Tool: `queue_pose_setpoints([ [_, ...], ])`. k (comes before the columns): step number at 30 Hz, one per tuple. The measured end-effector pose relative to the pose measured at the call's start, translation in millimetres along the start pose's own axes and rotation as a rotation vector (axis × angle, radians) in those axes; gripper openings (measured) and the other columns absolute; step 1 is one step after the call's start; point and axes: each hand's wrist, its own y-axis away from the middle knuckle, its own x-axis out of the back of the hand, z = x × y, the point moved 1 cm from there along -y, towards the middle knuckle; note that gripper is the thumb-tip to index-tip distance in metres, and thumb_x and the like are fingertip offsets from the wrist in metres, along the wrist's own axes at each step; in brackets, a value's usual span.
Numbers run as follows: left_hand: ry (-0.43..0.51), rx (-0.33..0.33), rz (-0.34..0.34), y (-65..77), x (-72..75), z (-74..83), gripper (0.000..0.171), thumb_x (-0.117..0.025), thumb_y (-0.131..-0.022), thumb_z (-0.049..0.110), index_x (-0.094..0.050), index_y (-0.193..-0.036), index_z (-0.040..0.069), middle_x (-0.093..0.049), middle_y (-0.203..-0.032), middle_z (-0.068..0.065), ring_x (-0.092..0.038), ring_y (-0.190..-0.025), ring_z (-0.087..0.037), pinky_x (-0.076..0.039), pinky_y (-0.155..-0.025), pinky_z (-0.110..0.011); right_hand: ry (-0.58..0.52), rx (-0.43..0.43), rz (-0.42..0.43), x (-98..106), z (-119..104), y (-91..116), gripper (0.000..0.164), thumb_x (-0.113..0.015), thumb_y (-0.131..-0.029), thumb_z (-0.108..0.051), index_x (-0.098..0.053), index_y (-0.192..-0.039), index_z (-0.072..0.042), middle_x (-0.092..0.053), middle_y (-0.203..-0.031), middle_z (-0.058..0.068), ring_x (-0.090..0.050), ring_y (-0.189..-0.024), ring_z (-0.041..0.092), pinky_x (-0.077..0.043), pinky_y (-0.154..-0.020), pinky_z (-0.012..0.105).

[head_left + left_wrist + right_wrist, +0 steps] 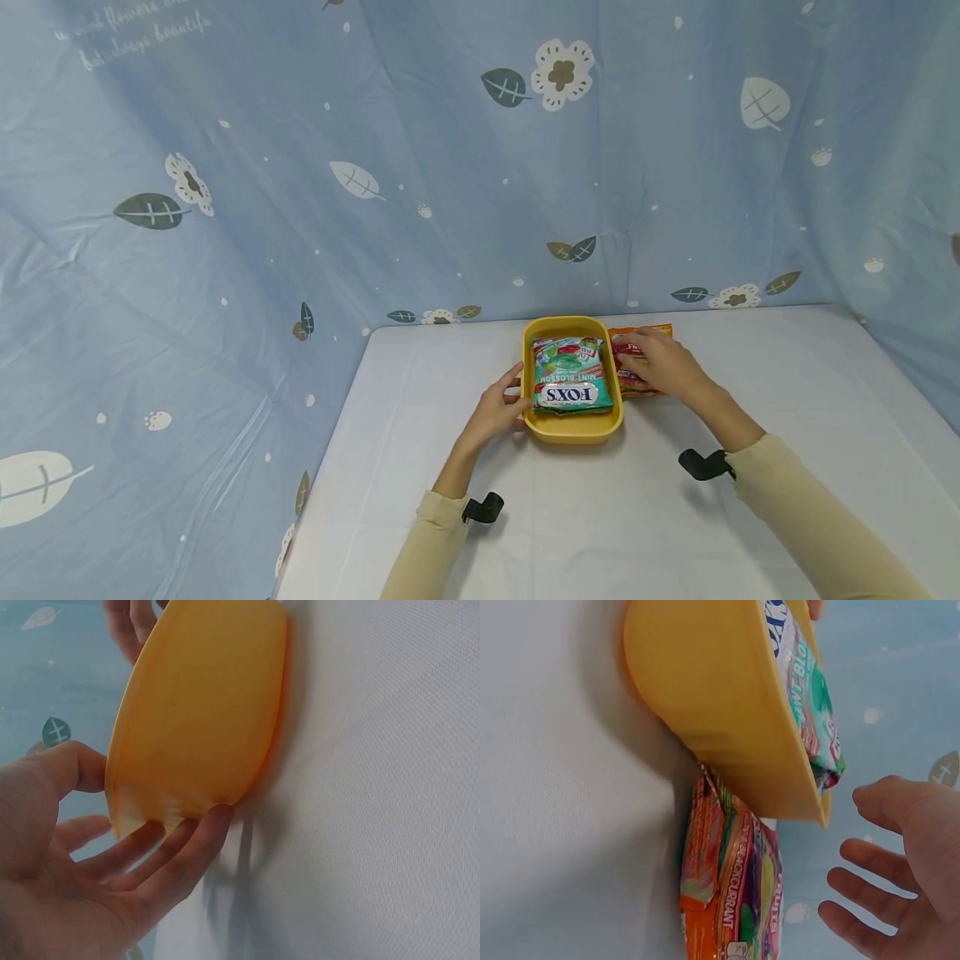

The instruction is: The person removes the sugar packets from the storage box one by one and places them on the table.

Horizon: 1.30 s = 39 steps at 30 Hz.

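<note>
A yellow plastic container point(573, 432) stands on the white table, with a green bag of Fox's mint candy point(572, 375) lying inside it. My left hand point(495, 410) holds the container's left side, several fingertips against the outer wall and the thumb at the rim. Over an orange-and-red candy bag point(735, 900) to the right of the container is my right hand point(663, 362). In the right wrist view, its fingers are spread and apart from both the bag and the container. Part of the orange bag is hidden under this hand in the head view.
The white tabletop point(600, 517) reaches back to a blue curtain point(465, 183) printed with leaves and flowers. The container and the orange bag are close to the table's back edge. A black wrist camera point(705, 464) sits on the right wrist.
</note>
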Motion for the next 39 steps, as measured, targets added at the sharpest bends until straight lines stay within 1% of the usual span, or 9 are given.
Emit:
queue_pose_setpoints([
  [5, 0.007, 0.003, -0.001, 0.9, 0.1, 1.1, 0.07, -0.062, -0.092, 0.016, -0.032, -0.154, 0.029, -0.052, -0.138, -0.013, -0.065, -0.111, -0.027, -0.063, -0.067, -0.032, 0.012, 0.003, 0.013, -1.1, -7.3, -1.9, 0.04, -0.067, -0.093, -0.024, -0.063, -0.13, -0.009, -0.058, -0.13, 0.025, -0.056, -0.119, 0.046, -0.05, -0.092, 0.067],
  [10, 0.006, 0.012, -0.003, 1.2, 0.4, 1.7, 0.07, -0.062, -0.092, 0.017, -0.032, -0.154, 0.029, -0.052, -0.138, -0.013, -0.065, -0.111, -0.026, -0.063, -0.067, -0.032, 0.017, 0.026, 0.017, -1.5, -13.4, -3.3, 0.041, -0.066, -0.093, -0.024, -0.062, -0.131, -0.008, -0.059, -0.129, 0.024, -0.058, -0.117, 0.045, -0.052, -0.091, 0.064],
  [18, 0.039, -0.005, -0.006, 1.0, 0.0, 0.6, 0.07, -0.061, -0.092, 0.015, -0.032, -0.154, 0.028, -0.051, -0.138, -0.015, -0.065, -0.111, -0.027, -0.063, -0.067, -0.031, 0.023, 0.037, -0.003, -2.8, -21.7, -6.8, 0.042, -0.066, -0.093, -0.023, -0.061, -0.132, -0.007, -0.058, -0.132, 0.024, -0.055, -0.121, 0.044, -0.049, -0.097, 0.064],
  [25, 0.043, 0.0, -0.001, 1.5, 0.0, -0.9, 0.07, -0.062, -0.092, 0.014, -0.033, -0.153, 0.03, -0.051, -0.139, -0.014, -0.065, -0.111, -0.028, -0.063, -0.068, -0.032, 0.032, 0.037, -0.003, -10.7, -26.2, -12.8, 0.043, -0.067, -0.092, -0.025, -0.062, -0.132, -0.009, -0.06, -0.131, 0.024, -0.056, -0.121, 0.044, -0.048, -0.099, 0.063],
  [30, 0.044, -0.001, -0.001, 1.0, -0.2, -1.7, 0.07, -0.062, -0.092, 0.015, -0.033, -0.153, 0.031, -0.051, -0.139, -0.014, -0.065, -0.111, -0.028, -0.064, -0.068, -0.033, 0.02, 0.042, -0.022, -14.3, -28.6, -14.9, 0.043, -0.067, -0.092, -0.026, -0.062, -0.132, -0.01, -0.062, -0.128, 0.022, -0.058, -0.117, 0.043, -0.049, -0.097, 0.063],
  [33, 0.046, 0.0, -0.001, 0.8, -0.4, -1.8, 0.071, -0.063, -0.092, 0.015, -0.033, -0.153, 0.031, -0.051, -0.138, -0.014, -0.066, -0.11, -0.028, -0.064, -0.068, -0.033, 0.009, 0.035, -0.037, -15.3, -31.1, -15.5, 0.044, -0.068, -0.092, -0.026, -0.062, -0.132, -0.009, -0.064, -0.127, 0.021, -0.061, -0.111, 0.039, -0.052, -0.095, 0.059],
  [36, 0.044, -0.002, -0.002, 0.7, -0.3, -1.5, 0.071, -0.063, -0.092, 0.014, -0.032, -0.154, 0.03, -0.052, -0.138, -0.014, -0.066, -0.11, -0.028, -0.063, -0.068, -0.032, -0.001, 0.021, -0.051, -17.0, -33.2, -17.4, 0.046, -0.068, -0.092, -0.027, -0.061, -0.133, -0.008, -0.067, -0.121, 0.017, -0.063, -0.101, 0.033, -0.055, -0.092, 0.054],
  [39, 0.038, -0.004, -0.005, 0.8, -0.3, -0.4, 0.07, -0.062, -0.092, 0.015, -0.032, -0.154, 0.028, -0.052, -0.138, -0.014, -0.066, -0.11, -0.027, -0.063, -0.068, -0.031, 0.003, 0.008, -0.062, -19.5, -33.6, -19.2, 0.047, -0.067, -0.092, -0.028, -0.059, -0.134, -0.008, -0.069, -0.119, 0.016, -0.063, -0.101, 0.034, -0.054, -0.093, 0.055],
])
